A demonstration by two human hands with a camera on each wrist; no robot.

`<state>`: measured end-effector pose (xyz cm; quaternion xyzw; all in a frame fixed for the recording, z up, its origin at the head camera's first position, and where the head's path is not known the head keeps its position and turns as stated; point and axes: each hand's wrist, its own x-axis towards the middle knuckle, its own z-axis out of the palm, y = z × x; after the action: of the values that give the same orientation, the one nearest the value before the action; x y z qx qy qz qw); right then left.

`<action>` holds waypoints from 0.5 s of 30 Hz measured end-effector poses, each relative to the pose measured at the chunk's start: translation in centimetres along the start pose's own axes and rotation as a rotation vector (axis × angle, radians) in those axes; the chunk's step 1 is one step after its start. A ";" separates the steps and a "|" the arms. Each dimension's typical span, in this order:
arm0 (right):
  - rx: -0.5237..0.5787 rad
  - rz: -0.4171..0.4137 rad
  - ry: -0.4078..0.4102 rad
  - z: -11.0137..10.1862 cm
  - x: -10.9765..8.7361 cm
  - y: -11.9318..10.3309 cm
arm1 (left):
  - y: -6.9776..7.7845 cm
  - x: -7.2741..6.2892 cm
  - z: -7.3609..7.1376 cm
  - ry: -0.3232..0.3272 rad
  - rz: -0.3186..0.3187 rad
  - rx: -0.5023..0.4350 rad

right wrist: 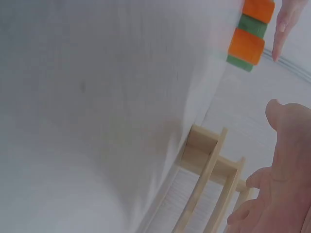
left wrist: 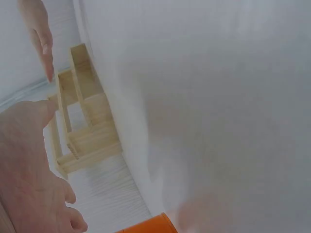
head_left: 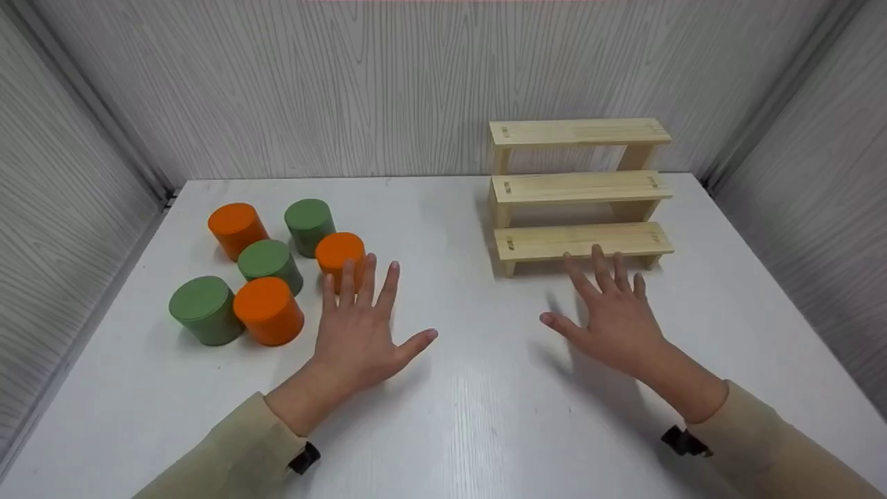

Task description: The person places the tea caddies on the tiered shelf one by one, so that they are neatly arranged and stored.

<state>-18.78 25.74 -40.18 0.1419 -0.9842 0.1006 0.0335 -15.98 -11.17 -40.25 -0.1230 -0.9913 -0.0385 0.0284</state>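
Note:
My left hand [head_left: 360, 339] hovers over the white table, fingers spread and straight, holding nothing. Its fingertips overlap the view of an orange cylinder [head_left: 339, 247]. Left of it stand an orange cylinder [head_left: 269, 312], a green cylinder [head_left: 208, 312], another green cylinder [head_left: 269, 262], a green one [head_left: 310, 222] and an orange one [head_left: 237, 229] farther back. My right hand [head_left: 615, 322], also spread and holding nothing, is in front of a three-step wooden rack [head_left: 582, 242]. In the left wrist view the rack [left wrist: 95, 133] appears beyond the left hand [left wrist: 26, 165]; the right wrist view shows the right hand [right wrist: 286, 170].
The white table [head_left: 457, 416] backs onto a pale wood-grain panel [head_left: 346, 83]. Similar panels rise at the left [head_left: 62, 173] and right [head_left: 811, 132]. Both sleeves [head_left: 229, 450] are beige, with a small black device [head_left: 686, 441] at each wrist.

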 end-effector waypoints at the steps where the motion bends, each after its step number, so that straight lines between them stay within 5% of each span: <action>1: 0.002 0.003 0.006 -0.3 0.1 0.3 | 0.4 0.4 -0.2 -0.004 0.006 0.004; 15: 0.051 0.047 0.011 -3.0 2.1 5.8 | 6.6 6.9 -1.1 -0.050 0.115 -0.016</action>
<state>-22.29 31.22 -38.18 0.1188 -0.9842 0.1272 0.0330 -20.95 -3.23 -38.26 -0.1808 -0.9826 -0.0417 0.0046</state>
